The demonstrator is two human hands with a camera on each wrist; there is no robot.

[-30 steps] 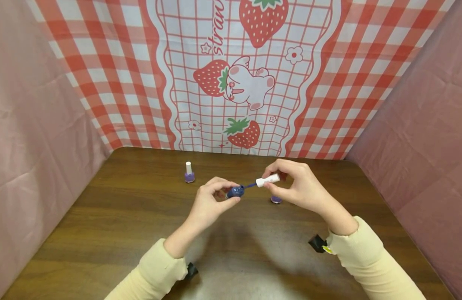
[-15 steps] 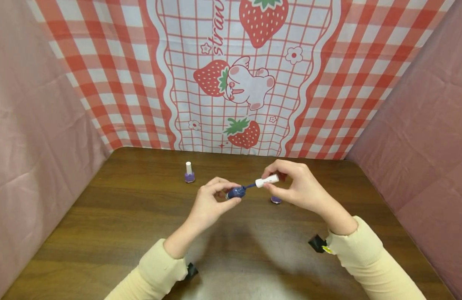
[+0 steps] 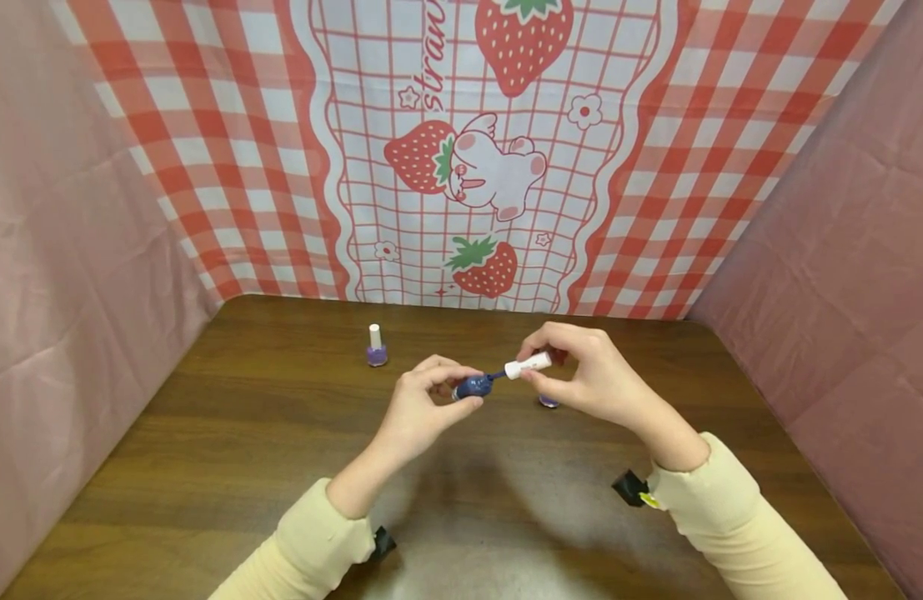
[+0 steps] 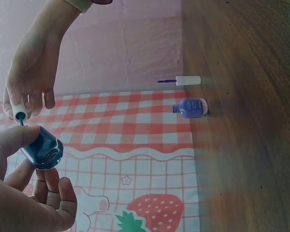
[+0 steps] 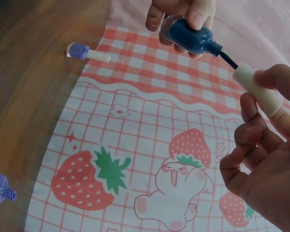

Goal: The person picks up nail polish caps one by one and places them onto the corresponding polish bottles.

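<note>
My left hand [image 3: 419, 408] grips a dark blue nail polish bottle [image 3: 474, 386] between thumb and fingers, tipped so its neck points right. Opposite it, my right hand [image 3: 596, 375] pinches the white cap [image 3: 529, 365]. From that cap runs a dark brush stem [image 5: 228, 60], its far end inside the bottle neck. Part of the stem still shows between cap and neck. Both hands are held above the table. Beyond the right hand stands an uncapped purple nail polish bottle [image 4: 193, 108], mostly hidden in the head view.
On the brown wooden table [image 3: 228, 467], a capped purple nail polish bottle [image 3: 376, 356] stands at the back left. Beside the uncapped one, another white cap [image 4: 188, 80] stands with its purple brush up. A strawberry-print cloth [image 3: 461, 208] hangs behind; pink cloth flanks both sides.
The right hand has moved slightly left toward the bottle, so the brush sits deeper in the neck and less stem shows. The left hand stays nearly still.
</note>
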